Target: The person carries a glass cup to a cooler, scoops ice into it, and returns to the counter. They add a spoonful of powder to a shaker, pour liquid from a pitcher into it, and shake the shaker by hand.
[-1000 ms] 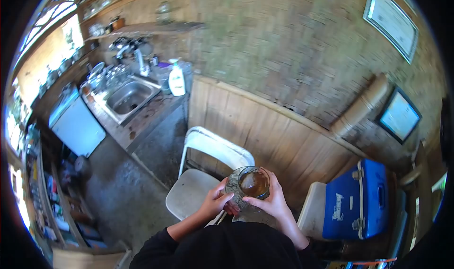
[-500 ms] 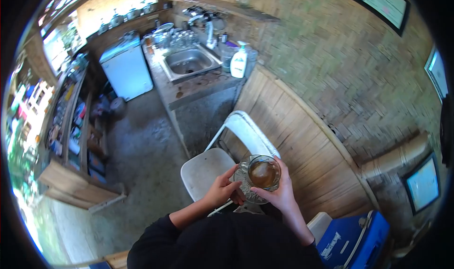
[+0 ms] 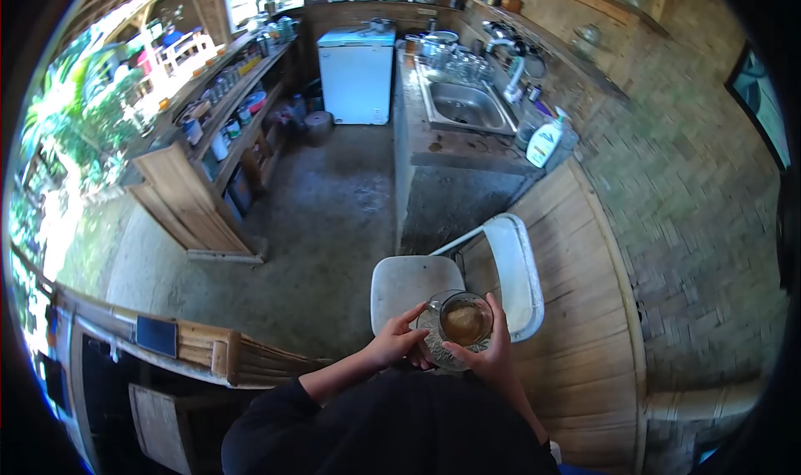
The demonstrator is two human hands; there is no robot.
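1. The clear, round glass cup of brown liquid (image 3: pixel 464 321) sits on a clear, patterned glass saucer (image 3: pixel 435 346), held in front of my body, above the near edge of a white folding chair with a flat seat (image 3: pixel 409 287).
2. I judge the pair light to moderate in weight, stiff and breakable. Smooth glass could slip, and the liquid may slosh if I tilt it.
3. The best hold, I think, is under the saucer's rim, with a steadying touch on the cup's side.
4. The cup is see-through, with a pale glare on the brown surface; the saucer's texture catches light. I cannot make out the handle surely.
5. My right hand (image 3: pixel 491 348) is curled round the cup's right side, thumb towards me; my left hand (image 3: pixel 399 341) pinches the saucer's left edge.
6. Farther off are a rectangular stainless-steel sink (image 3: pixel 467 108) and a white pump bottle (image 3: pixel 545 141).
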